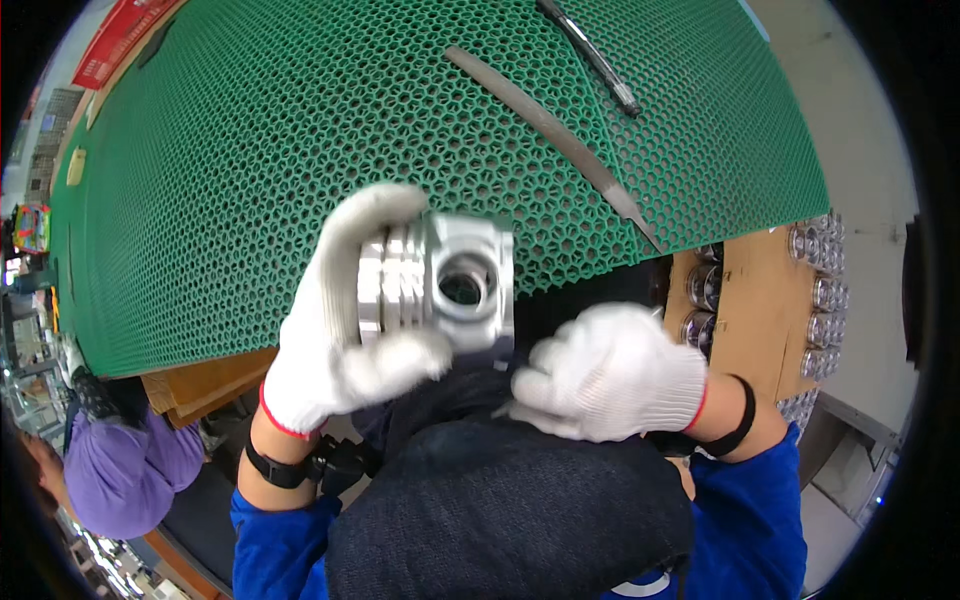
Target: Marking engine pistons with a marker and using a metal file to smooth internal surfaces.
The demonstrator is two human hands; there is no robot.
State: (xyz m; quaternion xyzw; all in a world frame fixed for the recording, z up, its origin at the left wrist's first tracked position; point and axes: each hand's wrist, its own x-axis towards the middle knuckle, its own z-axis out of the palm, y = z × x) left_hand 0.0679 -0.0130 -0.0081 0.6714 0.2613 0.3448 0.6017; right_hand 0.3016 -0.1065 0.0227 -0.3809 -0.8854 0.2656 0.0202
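Head view shows the white-gloved left hand wrapped around a shiny, silver-coloured metal piston, thumb on the near side and fingers on the far side of its grooved end. The piston is held sideways, in front of the near edge of a green honeycomb mat, its round bore facing the camera. Just beside it, apart, the white-gloved right hand has its fingers bent inward; blur hides whether it holds anything.

The left grip seems well chosen, leaving the bore and squared end free. Smooth metal may slip in knitted gloves, so firm, even pressure and slow turning should help, best done over the mat.

Farther out, a long, flat, grey metal file and a dark, slim rod-shaped tool lie on the mat, well apart from the piston; their hard edges could scratch it on contact.
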